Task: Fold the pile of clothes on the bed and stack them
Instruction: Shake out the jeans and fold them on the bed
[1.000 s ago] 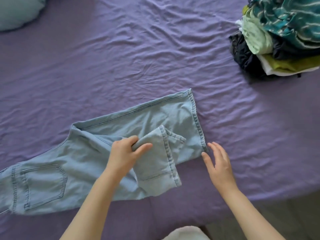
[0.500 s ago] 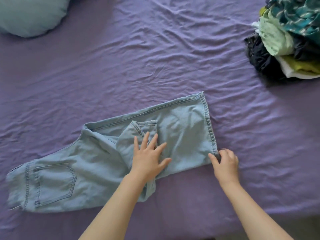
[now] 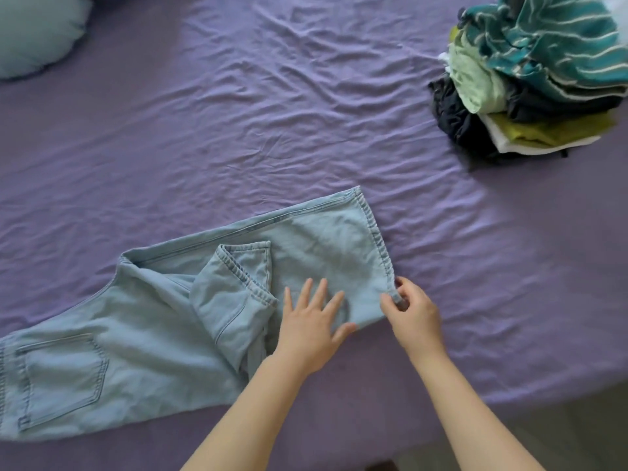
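Soft, even daylight, no glare, faint shadows beneath the clothes pile (image 3: 530, 79) — wide-angle bowing toward the edges, slight motion blur at the frame's margins.

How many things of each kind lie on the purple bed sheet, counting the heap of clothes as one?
Light blue denim jeans: 1
Heap of mixed unfolded clothes: 1
Pale blue-green cushion: 1
Total: 3

jeans (image 3: 142, 338): on bed (image 3: 272, 113), before me, running toward 9 o'clock
clothes pile (image 3: 530, 79): 2 o'clock
pillow (image 3: 34, 32): 10 o'clock
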### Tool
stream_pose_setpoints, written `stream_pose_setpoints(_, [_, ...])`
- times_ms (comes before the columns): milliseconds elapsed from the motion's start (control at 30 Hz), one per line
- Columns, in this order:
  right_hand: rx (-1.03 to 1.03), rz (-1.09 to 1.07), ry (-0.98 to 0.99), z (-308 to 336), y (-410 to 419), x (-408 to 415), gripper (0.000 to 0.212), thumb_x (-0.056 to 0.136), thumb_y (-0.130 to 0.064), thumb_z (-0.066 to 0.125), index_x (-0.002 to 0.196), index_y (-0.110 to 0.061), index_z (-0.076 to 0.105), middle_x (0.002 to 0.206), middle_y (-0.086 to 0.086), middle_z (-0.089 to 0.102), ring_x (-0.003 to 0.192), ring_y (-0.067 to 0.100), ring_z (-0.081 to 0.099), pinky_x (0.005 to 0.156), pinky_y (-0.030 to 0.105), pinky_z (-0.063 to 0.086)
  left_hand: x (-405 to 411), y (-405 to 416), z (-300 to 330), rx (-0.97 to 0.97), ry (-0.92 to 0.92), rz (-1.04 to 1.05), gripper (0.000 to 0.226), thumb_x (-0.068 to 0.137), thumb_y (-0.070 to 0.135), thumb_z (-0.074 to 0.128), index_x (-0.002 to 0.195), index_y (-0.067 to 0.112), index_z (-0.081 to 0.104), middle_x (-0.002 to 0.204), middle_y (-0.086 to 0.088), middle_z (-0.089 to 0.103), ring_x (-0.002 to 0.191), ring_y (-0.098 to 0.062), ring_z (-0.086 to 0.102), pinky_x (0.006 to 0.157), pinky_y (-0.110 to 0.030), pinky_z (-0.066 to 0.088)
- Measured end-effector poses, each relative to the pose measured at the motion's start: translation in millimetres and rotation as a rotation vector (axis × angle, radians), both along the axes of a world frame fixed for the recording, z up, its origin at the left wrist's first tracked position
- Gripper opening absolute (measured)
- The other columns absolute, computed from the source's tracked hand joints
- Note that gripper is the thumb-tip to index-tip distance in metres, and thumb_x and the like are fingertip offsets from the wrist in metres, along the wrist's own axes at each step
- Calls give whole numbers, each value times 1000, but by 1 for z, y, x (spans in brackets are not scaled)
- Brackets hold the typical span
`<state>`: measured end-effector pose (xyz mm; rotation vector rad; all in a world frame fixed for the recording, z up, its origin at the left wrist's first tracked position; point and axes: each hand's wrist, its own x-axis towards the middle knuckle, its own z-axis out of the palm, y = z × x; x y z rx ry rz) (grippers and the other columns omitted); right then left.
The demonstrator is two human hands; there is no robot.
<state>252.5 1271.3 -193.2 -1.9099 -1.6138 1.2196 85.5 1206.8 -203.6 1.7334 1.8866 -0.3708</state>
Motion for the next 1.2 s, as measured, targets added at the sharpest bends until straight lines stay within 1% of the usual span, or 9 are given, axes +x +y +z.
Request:
stream_pose_setpoints(100, [-63, 114, 39, -1, 15, -1, 13, 81, -11, 66, 80, 0, 59, 82, 8, 61, 76, 21, 54, 63, 11, 37, 13, 11, -6, -4, -59, 80, 57, 98, 57, 20, 150, 37, 14, 162, 0, 1, 148, -23, -5, 116, -51, -3])
stream_pose_setpoints(267, [-132, 280, -6, -10, 14, 21, 17, 83, -19, 65, 75, -7, 56, 78, 7, 55, 71, 19, 48, 61, 18, 35, -3, 72, -6, 175, -37, 115, 48, 102, 36, 31, 148, 27, 25, 159, -4, 15, 146, -24, 9, 116, -44, 16])
stream_pose_setpoints(400, [-24, 240, 85, -21, 10, 30, 8, 80, -20, 73, 84, -18, 66, 79, 0, 59, 73, 10, 54, 66, 18, 38, -17, 151, -12, 296, -32, 140, 50, 100, 30, 41, 148, 23, 29, 157, -5, 23, 145, -25, 17, 116, -40, 16])
stream_pose_setpoints(567, [20, -6, 46, -49, -2, 26, 24, 76, -27, 77, 77, -18, 55, 69, -6, 56, 65, 11, 49, 62, 27, 40, -19, 198, -36, 294, -53, 202, 54, 90, 38, 61, 138, 18, 46, 135, -11, 49, 126, -32, 39, 102, -41, 33])
stream_pose_setpoints(700, [24, -157, 19, -57, -19, 26, 36, 73, -35, 79, 71, -20, 46, 60, -8, 48, 61, 19, 46, 57, 31, 35, -23, 201, -43, 415, 39, 198, 27, 94, 31, 56, 114, 15, 65, 115, -9, 61, 114, -29, 48, 90, -36, 28])
stream_pose_setpoints(867, [98, -287, -49, -53, -13, 25, 48, 67, -61, 61, 61, -26, 29, 46, -7, 31, 47, 14, 31, 50, 36, 33, -29, 235, -37, 509, 91, 201, 27, 99, 31, 46, 104, 22, 71, 109, -3, 62, 110, -27, 46, 87, -35, 23])
stream_pose_setpoints(1067, [187, -212, -142, -55, 5, 38, 49, 71, -54, 63, 60, -16, 33, 48, -2, 38, 48, 23, 32, 48, 35, 31, -20, 257, -49, 526, -69, 265, 23, 97, 31, 50, 105, 30, 71, 115, -2, 58, 112, -27, 43, 89, -34, 23])
stream_pose_setpoints(1133, [137, -216, -87, -59, 10, 41, 49, 74, -47, 70, 60, -18, 32, 49, 0, 40, 49, 21, 34, 51, 29, 28, -16, 257, -53, 518, -54, 278, 23, 96, 32, 50, 108, 30, 70, 117, -3, 55, 115, -27, 41, 93, -34, 22])
stream_pose_setpoints(1200, [121, -167, -175, -65, 12, 43, 50, 76, -36, 75, 63, -20, 30, 51, -1, 38, 50, 26, 40, 52, 32, 19, -10, 257, -54, 513, -15, 275, 25, 95, 32, 51, 115, 29, 65, 124, -4, 51, 121, -27, 37, 101, -37, 20])
